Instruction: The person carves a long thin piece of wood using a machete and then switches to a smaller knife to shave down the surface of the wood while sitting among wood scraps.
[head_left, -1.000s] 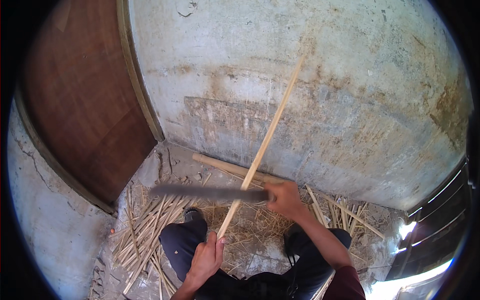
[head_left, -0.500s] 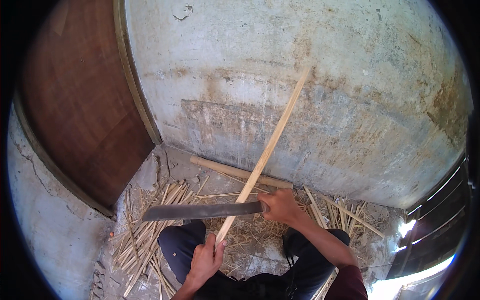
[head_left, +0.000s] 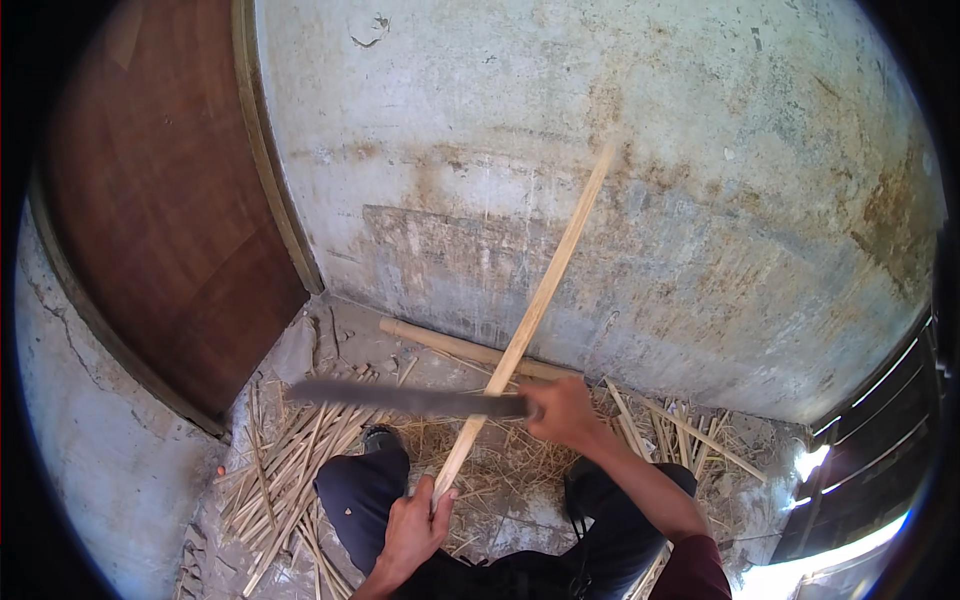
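A long pale bamboo strip (head_left: 548, 285) slants up and away from me, its far end in front of the wall. My left hand (head_left: 415, 525) is closed round its near end, between my knees. My right hand (head_left: 560, 412) grips a machete (head_left: 410, 399) by its handle, which the fingers mostly hide. The long dark blade points left and lies across the strip, a little beyond my left hand. Slight motion blur softens the blade.
A heap of split bamboo strips (head_left: 290, 470) lies on the floor at left, with more strips (head_left: 690, 435) at right. A bamboo pole (head_left: 450, 345) rests along the foot of the stained wall (head_left: 700, 250). A brown door (head_left: 170, 200) stands at left. Shavings litter the floor.
The machete's blade has tilted, its tip end rising from below the handle's level to slightly above it. The bamboo strip's far end has dipped slightly. Both hands keep their holds.
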